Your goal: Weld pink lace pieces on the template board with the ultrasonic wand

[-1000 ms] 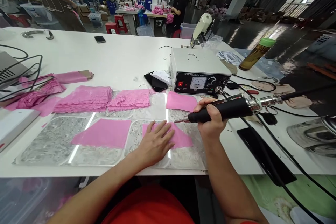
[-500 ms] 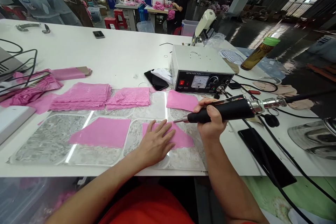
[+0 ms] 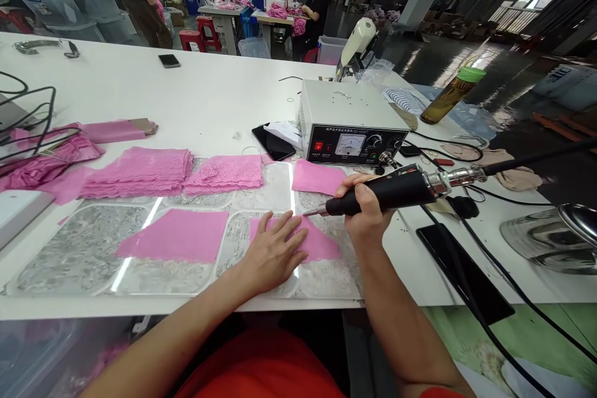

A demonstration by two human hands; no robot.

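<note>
My left hand (image 3: pixel 273 250) lies flat, fingers spread, on a pink fabric piece (image 3: pixel 321 244) and covers part of it. My right hand (image 3: pixel 368 214) is wrapped round a black ultrasonic welding gun (image 3: pixel 396 191) with a metal tip and a cable at its rear. The tip is at the fabric's upper edge, just right of my left fingertips; whether it touches cannot be made out. A second pink piece (image 3: pixel 175 235) lies to the left. Behind are two stacks of pink fabric (image 3: pixel 137 171) and a small folded pink piece (image 3: pixel 318 176).
A grey generator box (image 3: pixel 352 109) with a dial stands behind the tool. Black cables, a dark flat tablet-like slab (image 3: pixel 461 270) and a metal container (image 3: pixel 550 239) are on the right. A phone (image 3: pixel 275 142) lies near the box. Beyond the table, a co-worker (image 3: pixel 317 9) sits at a sewing machine.
The whole view has shifted slightly, so the table things sit a little further left. My hands and the welding gun keep their places on the fabric. A person at the far left has moved right.
</note>
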